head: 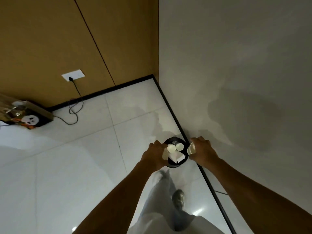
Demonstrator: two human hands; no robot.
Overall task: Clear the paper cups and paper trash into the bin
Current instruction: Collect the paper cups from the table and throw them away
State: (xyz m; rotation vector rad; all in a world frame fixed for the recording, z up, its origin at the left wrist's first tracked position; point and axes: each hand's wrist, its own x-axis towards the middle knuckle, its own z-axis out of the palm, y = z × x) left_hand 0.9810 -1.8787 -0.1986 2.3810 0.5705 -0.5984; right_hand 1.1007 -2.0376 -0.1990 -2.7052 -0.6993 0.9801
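A paper cup (191, 148) is held in the right hand (202, 151) beside the bin (175, 165), against the right wall. Another cup (165, 155) is held in the left hand (154, 155). Both should be let go right over the opening, so nothing is dropped outside.

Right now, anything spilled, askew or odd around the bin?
Nothing spilled. The black bin stands by the wall with paper cups and paper scraps inside. The left hand grips a cup at the rim, and the right hand grips another cup. A black cable lies loosely looped on the floor.
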